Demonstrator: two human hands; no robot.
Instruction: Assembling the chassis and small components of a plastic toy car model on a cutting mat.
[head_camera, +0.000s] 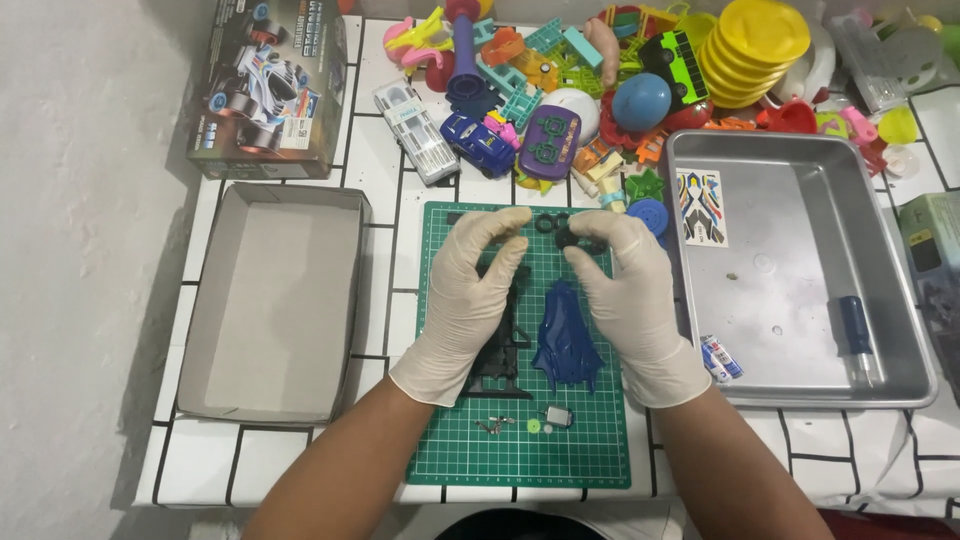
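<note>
Your right hand (632, 300) pinches a small black wheel (570, 238) at its fingertips, over the far edge of the green cutting mat (520, 450); your left hand (470, 300), fingers curled and empty, hovers just left of it; the dark chassis (503, 355) lies below, lengthwise toward you.

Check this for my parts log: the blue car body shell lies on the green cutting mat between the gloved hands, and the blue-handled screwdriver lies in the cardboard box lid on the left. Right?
Not quite. The head view shows the blue-handled screwdriver lying in the metal tray on the right, not in the cardboard box lid. The blue car body shell does lie on the green cutting mat, between the left hand and right hand.
</note>
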